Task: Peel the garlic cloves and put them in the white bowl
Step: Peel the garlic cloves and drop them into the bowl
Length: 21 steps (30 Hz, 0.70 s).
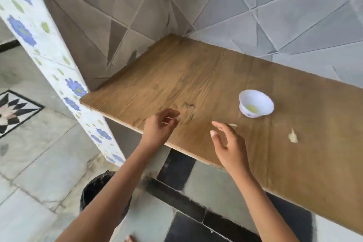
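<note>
Bowl contents blurred, left hand curled (grip unclear), right hand spread empty.

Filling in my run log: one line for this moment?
left hand: loosely curled, nothing held | right hand: open over counter | white bowl: pale piece inside | garlic clove: on counter, untouched

On the wooden countertop: bowl at 1 o'clock of the right hand, peeled clove inside. Unpeeled garlic clove at 5 o'clock of the bowl, peel scrap at 7 o'clock. Left hand at 10 o'clock of the right, over the near edge. Below on the floor, at 7 o'clock: bucket.
</note>
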Motion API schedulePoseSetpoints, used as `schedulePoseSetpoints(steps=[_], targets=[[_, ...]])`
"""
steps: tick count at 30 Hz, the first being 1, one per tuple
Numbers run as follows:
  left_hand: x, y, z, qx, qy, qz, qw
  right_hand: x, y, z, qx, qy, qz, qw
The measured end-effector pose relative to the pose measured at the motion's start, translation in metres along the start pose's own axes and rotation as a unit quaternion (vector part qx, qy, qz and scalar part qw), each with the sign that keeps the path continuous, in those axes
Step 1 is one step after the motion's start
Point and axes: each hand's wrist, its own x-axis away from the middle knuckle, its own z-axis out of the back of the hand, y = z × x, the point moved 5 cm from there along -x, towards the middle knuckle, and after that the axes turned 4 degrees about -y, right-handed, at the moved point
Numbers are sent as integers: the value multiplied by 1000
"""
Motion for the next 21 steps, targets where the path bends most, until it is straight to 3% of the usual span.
schedulePoseSetpoints(steps=[5, 9, 14, 17, 21], targets=[[-23, 47, -109, -135, -73, -60, 986, 35, 94, 83, 156, 45, -70, 984], [-35, 66, -167, -219, -120, -67, 966, 53, 144, 99, 245, -10, -146, 958], [-49, 70, -195, -288, -158, -69, 942, 54, 149, 100, 284, -40, -148, 947], [-61, 82, -188, -223, -134, -81, 962, 55, 150, 103, 282, -37, -148, 947], [-95, 130, -185, -140, -85, -155, 974, 58, 152, 102, 294, -39, -151, 943]])
